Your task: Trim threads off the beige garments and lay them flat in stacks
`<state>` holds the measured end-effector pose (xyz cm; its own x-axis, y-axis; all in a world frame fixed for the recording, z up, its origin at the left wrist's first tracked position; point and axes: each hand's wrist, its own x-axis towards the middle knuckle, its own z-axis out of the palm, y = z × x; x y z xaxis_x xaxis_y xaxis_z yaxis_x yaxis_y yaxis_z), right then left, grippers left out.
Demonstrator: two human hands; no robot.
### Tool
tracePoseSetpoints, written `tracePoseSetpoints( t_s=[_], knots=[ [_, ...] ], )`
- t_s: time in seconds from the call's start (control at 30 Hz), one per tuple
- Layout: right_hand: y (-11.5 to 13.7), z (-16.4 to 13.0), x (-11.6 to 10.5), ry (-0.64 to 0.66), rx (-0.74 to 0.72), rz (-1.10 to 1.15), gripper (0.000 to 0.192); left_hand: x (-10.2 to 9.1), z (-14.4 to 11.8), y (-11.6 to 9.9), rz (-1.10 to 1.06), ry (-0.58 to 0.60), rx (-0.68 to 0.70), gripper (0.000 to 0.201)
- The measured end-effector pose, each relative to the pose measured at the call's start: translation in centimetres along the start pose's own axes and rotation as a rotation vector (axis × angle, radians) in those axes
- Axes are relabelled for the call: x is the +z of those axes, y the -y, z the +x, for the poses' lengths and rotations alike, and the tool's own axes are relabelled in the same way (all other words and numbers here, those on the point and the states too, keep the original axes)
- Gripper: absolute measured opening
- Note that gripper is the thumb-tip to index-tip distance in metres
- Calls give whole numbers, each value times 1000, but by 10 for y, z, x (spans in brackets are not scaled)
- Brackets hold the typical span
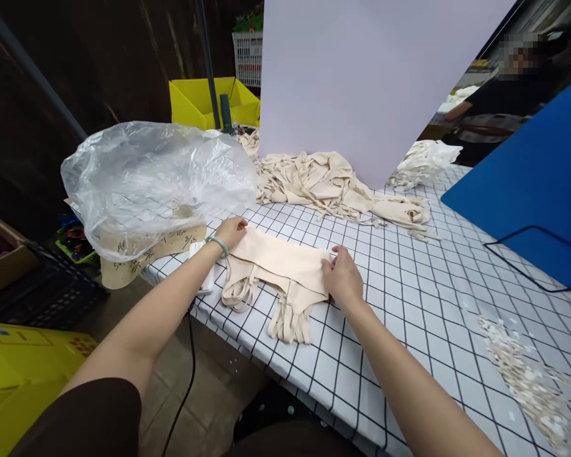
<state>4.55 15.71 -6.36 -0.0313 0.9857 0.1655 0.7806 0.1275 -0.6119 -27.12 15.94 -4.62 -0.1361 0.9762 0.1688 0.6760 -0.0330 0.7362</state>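
A small stack of beige fabric pieces [280, 266] lies flat on the white checked table [409, 285], with strap ends hanging toward the front edge. My left hand [231, 232], with a green bangle on the wrist, presses on the stack's left end. My right hand [341, 277] rests palm-down on its right end, fingers closed over the edge. Both hands hold the fabric down against the table.
A large clear plastic bag [152, 181] sits left of the stack over marked cardboard. A heap of beige fabric [323, 184] lies behind, against a white board [361, 76]. Blue board [537, 190] right, scraps [523, 374] near right, yellow bins [209, 101], another person [504, 101] far right.
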Motion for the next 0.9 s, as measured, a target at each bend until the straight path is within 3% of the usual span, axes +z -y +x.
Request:
tracePoseSetpoints(
  t_s=[0.1,0.17,0.27,0.33,0.43,0.5,0.6,0.7,0.8,0.9],
  knots=[
    [5,-2,3,-71,-296,-194,50,8,-7,-15,195,134,53,33],
    [9,1,9,21,-431,-280,52,14,-12,-21,300,236,67,44],
    [8,9,20,274,-421,-344,58,19,-18,-18,412,353,30,62],
    [5,13,26,377,-370,-348,61,18,-21,-15,479,399,13,69],
    [6,11,29,397,-337,-332,62,15,-20,-25,637,433,-45,69],
    [11,8,28,400,-329,-311,61,21,-15,-48,704,416,-93,67],
    [15,10,28,395,-341,-224,61,54,-3,-101,675,374,15,63],
    [-1,33,17,287,-373,-224,51,106,6,-158,575,429,167,60],
    [-43,75,-16,122,-261,-308,41,154,14,-195,264,433,160,63],
    [-95,129,-57,43,-135,-373,37,190,16,-213,-55,437,60,62]
  ],
)
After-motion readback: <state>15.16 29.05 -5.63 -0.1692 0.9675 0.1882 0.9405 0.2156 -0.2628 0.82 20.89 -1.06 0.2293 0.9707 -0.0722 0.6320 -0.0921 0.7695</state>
